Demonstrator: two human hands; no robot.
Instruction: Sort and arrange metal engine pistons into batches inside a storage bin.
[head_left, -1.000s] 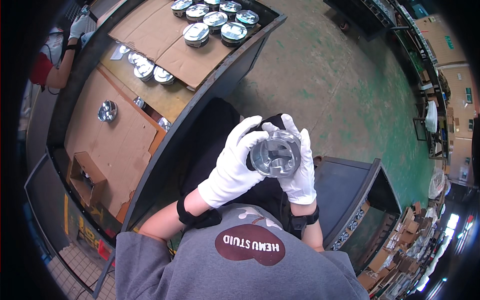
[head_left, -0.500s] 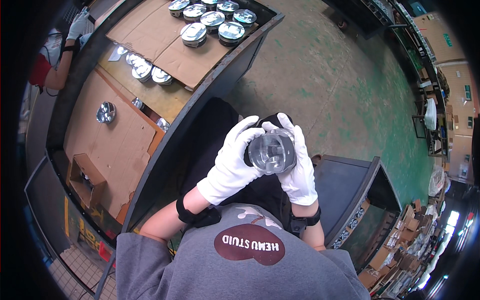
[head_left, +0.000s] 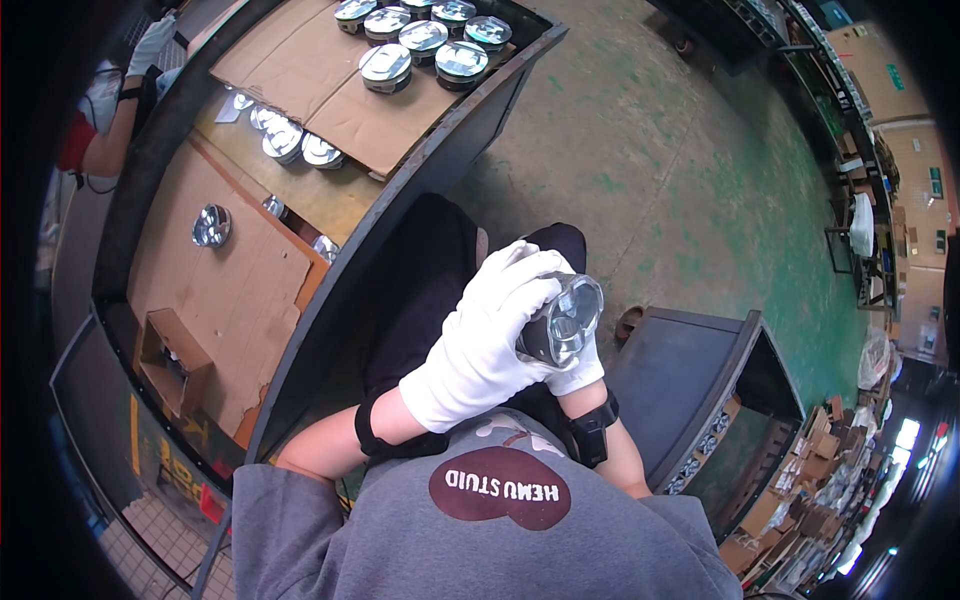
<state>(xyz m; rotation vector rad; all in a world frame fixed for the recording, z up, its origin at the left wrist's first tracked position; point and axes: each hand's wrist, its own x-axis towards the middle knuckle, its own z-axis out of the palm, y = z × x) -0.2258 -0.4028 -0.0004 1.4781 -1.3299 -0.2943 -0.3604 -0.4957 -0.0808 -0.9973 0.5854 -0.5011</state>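
A shiny metal piston (head_left: pixel 572 318) is held in front of my body, tilted so its machined crown faces right and its darker skirt faces left. My left hand (head_left: pixel 490 325), in a white glove, is closed around the skirt side. My right hand (head_left: pixel 582 372), gloved as well, grips the piston from the right and below; most of its fingers are hidden behind the piston and the left hand.
At left stands a dark-framed bench with cardboard (head_left: pixel 240 290), a single piston (head_left: pixel 211 226) and a small open carton (head_left: pixel 172 362). Several pistons (head_left: pixel 423 38) stand on its far sheet. A dark cabinet (head_left: pixel 665 375) is at right. A co-worker's gloved hand (head_left: pixel 152 45) shows at upper left.
The piston has turned from facing up to facing right and shifted slightly right. My left hand has rolled over with it, while my right hand has dropped lower, mostly behind it.
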